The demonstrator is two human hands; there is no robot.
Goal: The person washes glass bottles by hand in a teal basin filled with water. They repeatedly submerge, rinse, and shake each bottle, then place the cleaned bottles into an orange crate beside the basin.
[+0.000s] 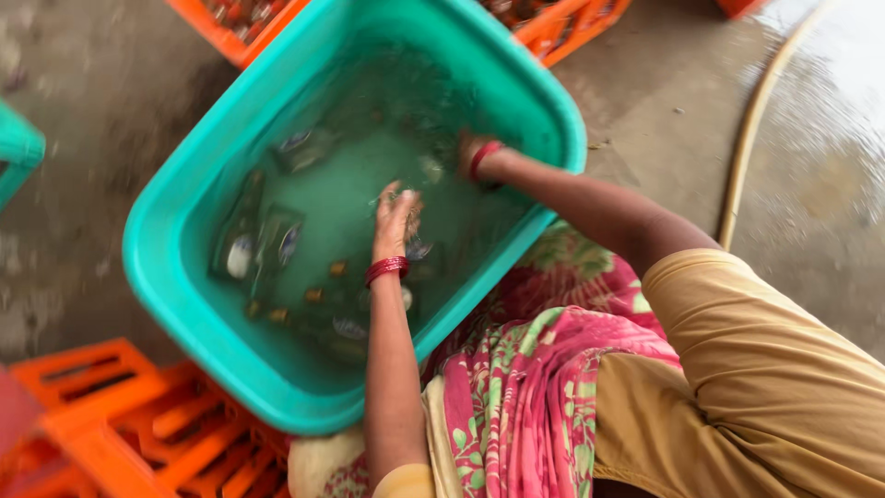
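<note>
A large teal plastic tub [184, 277] holds water with several glass bottles [277, 240] lying under the surface. My left hand [395, 214], with red bangles at the wrist, reaches into the middle of the tub and closes around a clear glass bottle [417, 247] at the water's surface. My right hand [472, 152], also with a red bangle, is dipped in the water near the tub's right wall. Ripples and blur hide its fingers, so I cannot tell what it holds.
Orange plastic crates stand at the lower left [138, 424] and behind the tub [562, 28]. A pale hose [747, 138] runs over the wet concrete floor at the right. Another teal container's corner [14, 152] shows at the left edge. My pink floral cloth [525, 387] lies against the tub.
</note>
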